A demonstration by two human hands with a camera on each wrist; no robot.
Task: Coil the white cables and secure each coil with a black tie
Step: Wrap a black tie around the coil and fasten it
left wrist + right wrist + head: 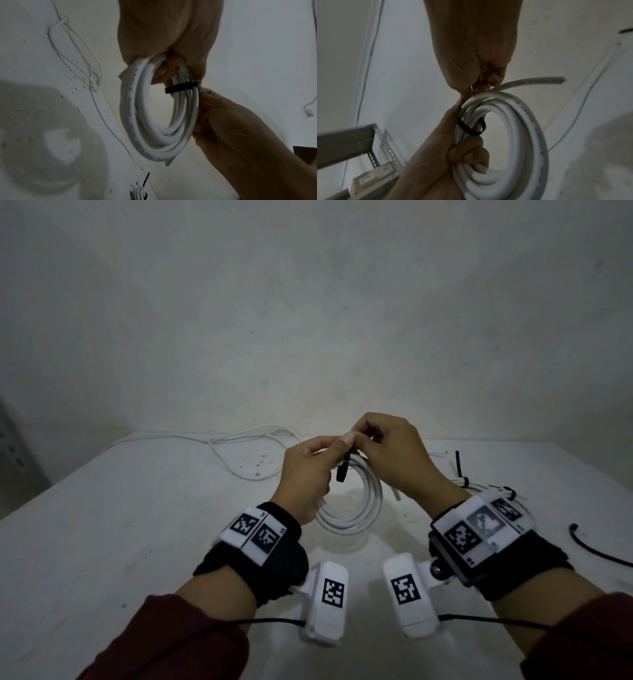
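A coil of white cable (359, 508) hangs above the white table (137, 525), between my two hands. My left hand (305, 474) grips the coil's left side, fingers curled through the loops (467, 152). A black tie (342, 467) is looped loosely around the strands near the coil's top (181, 88) (467, 128). My right hand (394, 457) pinches the thin end of the tie at the top of the coil (476, 86). One cut cable end (556, 80) sticks out sideways from the coil.
A loose white cable (239, 446) sprawls across the table's far left. A tied white coil (479, 484) lies behind my right wrist. A loose black tie (596, 549) rests near the right edge. A metal shelf (347, 142) stands off to the left.
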